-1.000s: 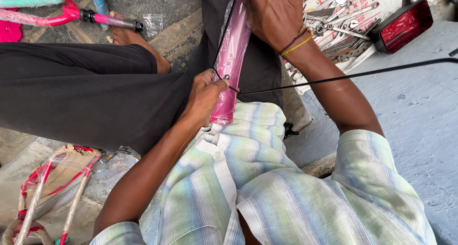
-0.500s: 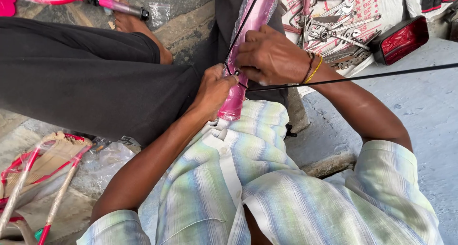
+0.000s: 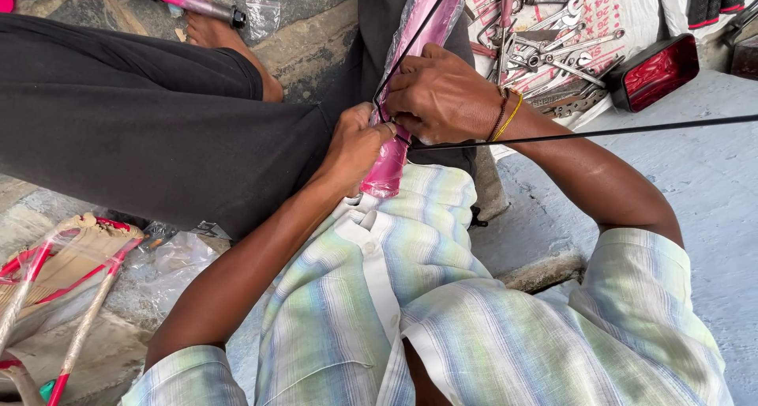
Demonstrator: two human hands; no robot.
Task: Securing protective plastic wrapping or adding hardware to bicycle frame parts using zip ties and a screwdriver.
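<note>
With our left hand (image 3: 355,147) gripping the pink tube (image 3: 392,155) and our right hand (image 3: 442,98) pinching the black cable (image 3: 584,133) against it, we judge the cable is being fitted, so seating it needs a steady pull.

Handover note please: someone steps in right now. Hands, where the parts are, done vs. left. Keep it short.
Left hand: closed around the lower end of the pink plastic-wrapped tube, held against the lap.
Right hand: on the tube just above, fingers pinching the thin black cable where it meets the tube.
Cable runs off to the right edge; another stretch runs up along the tube.
Spanners lie on the printed sack, red reflector beside them.
Done: cable brought to the tube. Left: wrap is on; cable looks unfastened.
</note>
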